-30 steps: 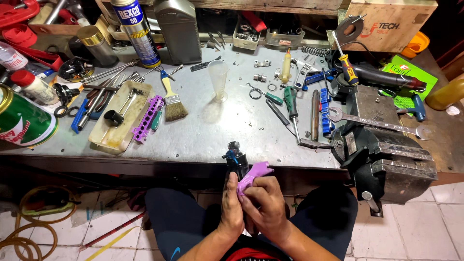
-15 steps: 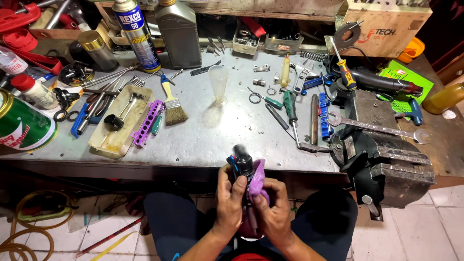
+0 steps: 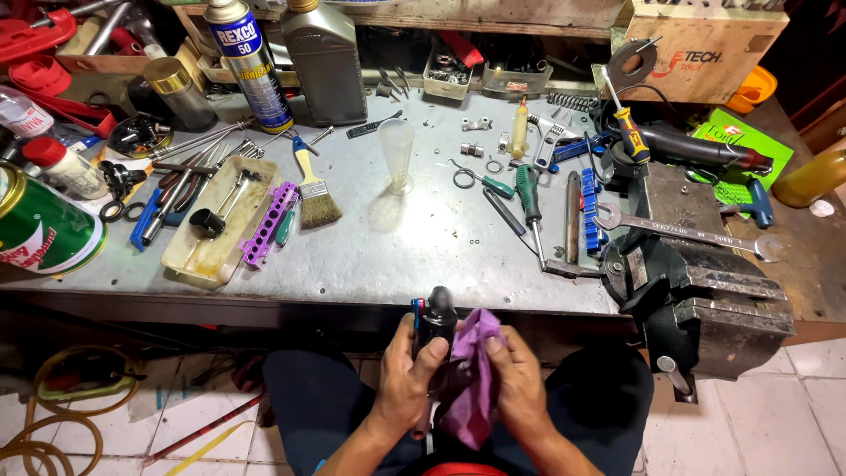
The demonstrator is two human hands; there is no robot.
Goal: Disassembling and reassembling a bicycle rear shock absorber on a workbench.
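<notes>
In the head view, the left hand (image 3: 407, 381) is wrapped closed around a small black cylindrical part with a blue fitting (image 3: 434, 319), holding it upright over the lap, just near of the grey metal workbench (image 3: 397, 256) edge. The right hand (image 3: 515, 377) pinches a crumpled purple cloth (image 3: 471, 379) against the right side of that part; how far the cloth goes around it is hard to tell. On the bench, far of the hands, stand a clear plastic measuring cup (image 3: 396, 155) and a bristle paintbrush with a yellow handle (image 3: 314, 192). A heavy dark bench vise (image 3: 696, 300) sits at the near right edge.
</notes>
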